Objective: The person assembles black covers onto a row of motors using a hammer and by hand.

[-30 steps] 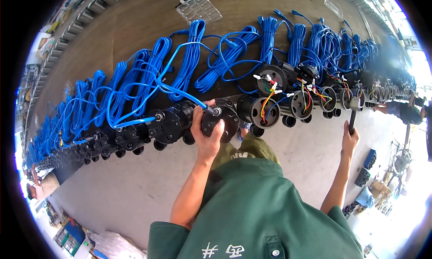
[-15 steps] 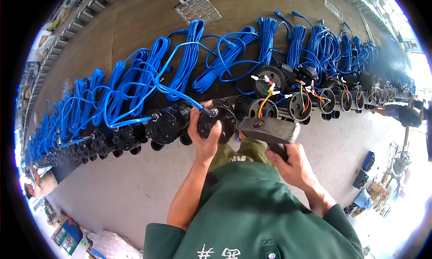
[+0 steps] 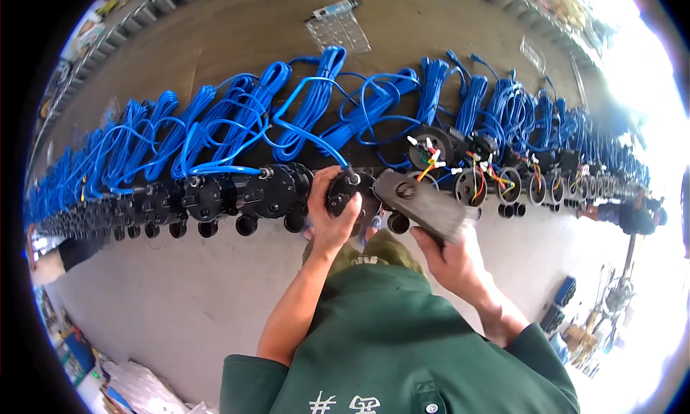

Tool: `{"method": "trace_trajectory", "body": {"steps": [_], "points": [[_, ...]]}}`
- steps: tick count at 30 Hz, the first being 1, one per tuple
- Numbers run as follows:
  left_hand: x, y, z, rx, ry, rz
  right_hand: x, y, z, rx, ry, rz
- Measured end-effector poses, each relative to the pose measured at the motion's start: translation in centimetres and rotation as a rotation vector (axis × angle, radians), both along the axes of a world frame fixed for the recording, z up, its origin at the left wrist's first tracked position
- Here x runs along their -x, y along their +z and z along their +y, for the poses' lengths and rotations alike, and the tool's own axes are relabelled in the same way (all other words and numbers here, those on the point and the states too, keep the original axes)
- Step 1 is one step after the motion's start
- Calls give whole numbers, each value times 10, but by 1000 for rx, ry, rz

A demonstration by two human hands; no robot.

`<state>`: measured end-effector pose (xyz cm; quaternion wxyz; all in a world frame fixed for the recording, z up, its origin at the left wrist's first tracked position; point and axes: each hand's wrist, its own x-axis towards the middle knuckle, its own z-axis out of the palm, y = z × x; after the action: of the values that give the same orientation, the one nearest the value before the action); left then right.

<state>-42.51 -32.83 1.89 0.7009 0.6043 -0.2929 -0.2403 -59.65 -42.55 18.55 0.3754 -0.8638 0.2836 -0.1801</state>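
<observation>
My left hand (image 3: 329,223) grips a round black pump cover (image 3: 368,207), its thumb across the face and its fingers along the left side. From a fitting on that cover, a blue cable (image 3: 316,135) runs up to a coiled bundle. My right hand (image 3: 458,264) is closed around the handle of a hammer, whose heavy grey head (image 3: 422,204) is tilted, blurred at its right end, and close beside the cover's right edge. The hammer head partly hides the open housing behind it. Whether it touches the cover, I cannot tell.
Black capped units (image 3: 264,191) line the bench edge at left. Open cylinders with coloured wires (image 3: 471,187) continue at right. Coiled blue cables (image 3: 431,90) lie behind them, and a clear plastic tray (image 3: 338,31) sits farther back. Other people (image 3: 636,216) stand at both far ends.
The hammer head has swung leftward and tilted, now nearer the cover. My left hand keeps its hold on the cover. The whole view has shifted slightly.
</observation>
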Motion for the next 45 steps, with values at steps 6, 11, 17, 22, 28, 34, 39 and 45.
{"method": "trace_trajectory", "body": {"steps": [6,11,17,22,28,34,39,45], "points": [[-4,-14,-2,65,106,-224,-10,22,-5,-175,55,381],[-5,-4,14,41,-2,-324,-27,41,14,7,244,-14],[-10,-20,14,-64,16,-379,-48,-4,12,-169,171,516],[-10,-22,15,-18,60,-420,-9,50,0,-459,-12,167],[-11,-19,12,-36,77,-452,8,-60,-11,200,-5,402],[-12,-20,17,-38,63,-465,-5,35,0,-452,-141,315],[-12,-18,17,-44,64,-476,-10,24,22,-311,79,19],[-18,-13,21,-144,-46,-412,-28,-11,22,-382,58,514]]}}
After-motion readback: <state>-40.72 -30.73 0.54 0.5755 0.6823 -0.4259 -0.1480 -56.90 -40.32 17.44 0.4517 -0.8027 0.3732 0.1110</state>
